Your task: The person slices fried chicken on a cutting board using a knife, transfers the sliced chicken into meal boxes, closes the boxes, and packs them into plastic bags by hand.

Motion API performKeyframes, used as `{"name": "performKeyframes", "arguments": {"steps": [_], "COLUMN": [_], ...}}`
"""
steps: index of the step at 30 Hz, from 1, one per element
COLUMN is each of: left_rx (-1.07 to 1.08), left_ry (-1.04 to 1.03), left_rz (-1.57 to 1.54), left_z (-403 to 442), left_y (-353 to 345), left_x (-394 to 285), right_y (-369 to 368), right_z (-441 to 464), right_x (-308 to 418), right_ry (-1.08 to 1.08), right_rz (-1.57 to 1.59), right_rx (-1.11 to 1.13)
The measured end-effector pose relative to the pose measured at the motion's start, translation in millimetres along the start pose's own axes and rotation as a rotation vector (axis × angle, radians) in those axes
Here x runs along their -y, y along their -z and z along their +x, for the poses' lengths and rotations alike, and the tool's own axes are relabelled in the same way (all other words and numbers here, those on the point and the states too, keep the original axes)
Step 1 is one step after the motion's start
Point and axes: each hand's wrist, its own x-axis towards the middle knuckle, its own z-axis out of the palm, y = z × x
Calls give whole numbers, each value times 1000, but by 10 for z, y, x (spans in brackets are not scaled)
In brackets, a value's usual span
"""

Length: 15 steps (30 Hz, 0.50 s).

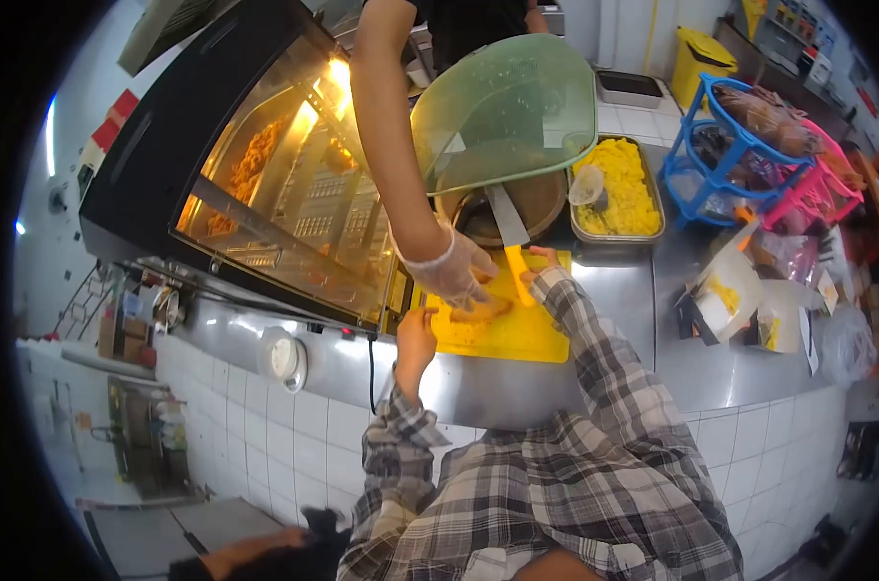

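From my end of the feed, I have both hands at the yellow cutting board [541,341] on the steel bench [614,320]. My left hand [416,341] is at the board's left edge; I cannot tell whether its grip is clenched on that edge or only resting against it. My right hand [544,271] is on the far right side, its fingers at the yellow handle of the knife [510,230]. I cannot tell whether that grip is closed around the handle. The knife's broad blade points to the far side, over the board's far edge.

Between my hands, a co-worker's gloved hand [444,275] reaches in from the far side and touches the browned food [490,311] on the board. Left of the board is the lit warmer [139,198]; to the far right, a metal tray [621,238] holds yellow food [625,179].
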Motion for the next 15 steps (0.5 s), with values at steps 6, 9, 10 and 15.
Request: {"name": "performKeyframes", "arguments": {"steps": [6, 9, 10, 15], "left_rx": [-84, 60, 77, 179], "left_ry": [-197, -71, -69, -128], "left_rz": [101, 171, 123, -99], "left_z": [1171, 1499, 1549, 1410], "left_y": [-249, -362, -365, -202], "left_x": [-39, 192, 219, 6], "right_y": [121, 54, 38, -64], "right_z": [-195, -345, -399, -429], "right_x": [62, 168, 185, 175], "right_ry": [-7, 88, 133, 253], "right_rz": [221, 88, 5, -133], "right_rx": [-125, -201, -205, -304]}}
